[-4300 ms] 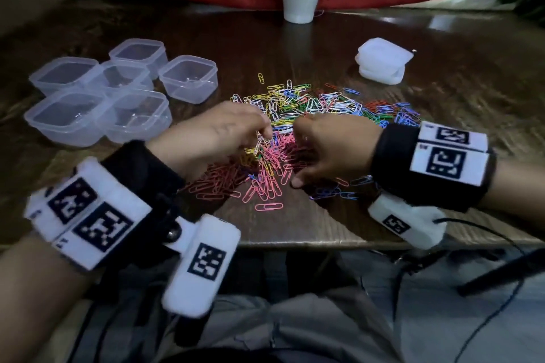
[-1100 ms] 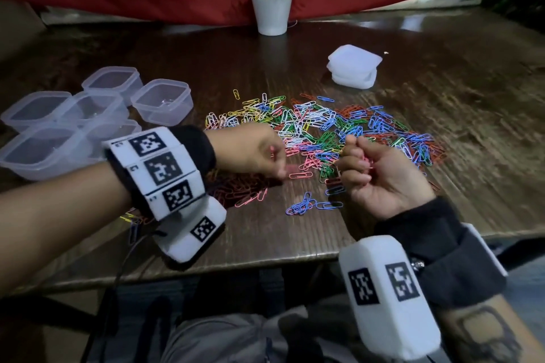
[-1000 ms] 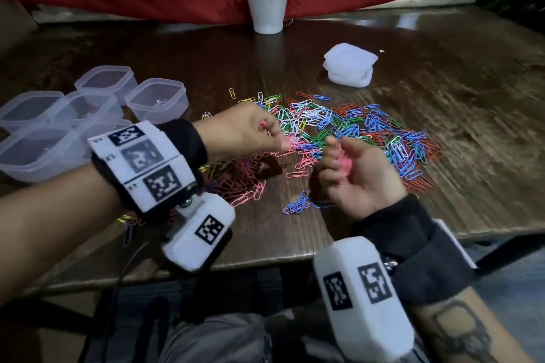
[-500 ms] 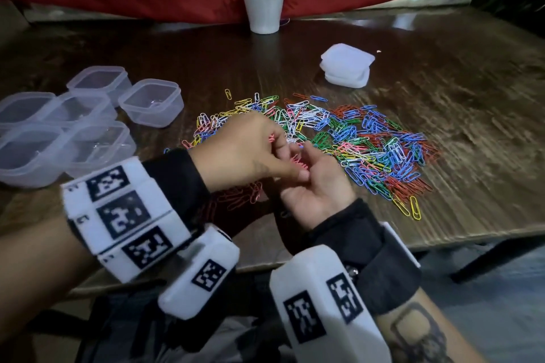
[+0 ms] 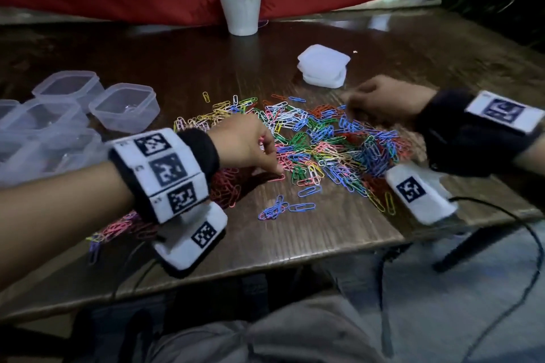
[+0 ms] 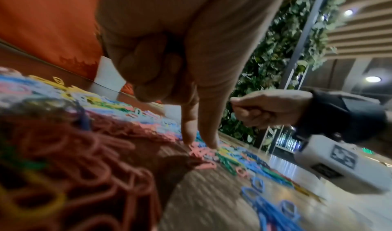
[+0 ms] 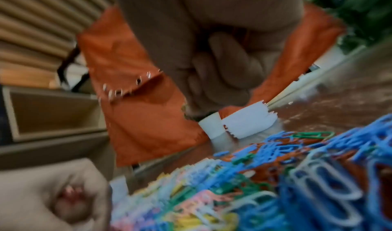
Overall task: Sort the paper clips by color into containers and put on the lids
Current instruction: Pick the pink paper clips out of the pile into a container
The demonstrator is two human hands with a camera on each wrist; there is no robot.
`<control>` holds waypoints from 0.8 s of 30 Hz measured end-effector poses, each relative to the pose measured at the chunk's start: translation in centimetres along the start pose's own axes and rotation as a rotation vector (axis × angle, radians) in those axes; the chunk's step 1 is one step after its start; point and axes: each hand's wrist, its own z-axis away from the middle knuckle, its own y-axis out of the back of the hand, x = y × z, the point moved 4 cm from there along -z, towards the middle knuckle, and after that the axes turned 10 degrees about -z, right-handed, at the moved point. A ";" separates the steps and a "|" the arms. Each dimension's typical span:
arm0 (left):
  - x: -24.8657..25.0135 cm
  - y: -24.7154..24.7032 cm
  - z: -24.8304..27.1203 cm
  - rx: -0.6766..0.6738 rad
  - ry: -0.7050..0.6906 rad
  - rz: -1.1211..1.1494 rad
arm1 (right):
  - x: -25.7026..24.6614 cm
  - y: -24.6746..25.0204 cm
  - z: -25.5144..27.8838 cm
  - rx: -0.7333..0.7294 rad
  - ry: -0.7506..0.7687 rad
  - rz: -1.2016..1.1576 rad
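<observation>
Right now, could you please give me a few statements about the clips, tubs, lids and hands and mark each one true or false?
1. The clear tubs hold sorted clips. False: they look empty.
2. The stack of lids sits beyond the mixed clips. True.
3. The left hand touches the clips with thumb and forefinger. True.
4. The right hand rests on the lids. False: it is beside them, over the pile's far edge.
5. A white plant pot stands at the table's far edge. True.

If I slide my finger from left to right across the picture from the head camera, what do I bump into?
Clear containers → left hand → big pile of colourful paper clips → right hand. The stack of lids and the potted plant sit farther back, above the pile, so their place in the order is unclear.
</observation>
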 end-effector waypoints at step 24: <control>1.4 0.3 -3.2 -0.108 0.007 -0.082 | -1.4 -5.3 -3.5 -0.293 0.208 0.569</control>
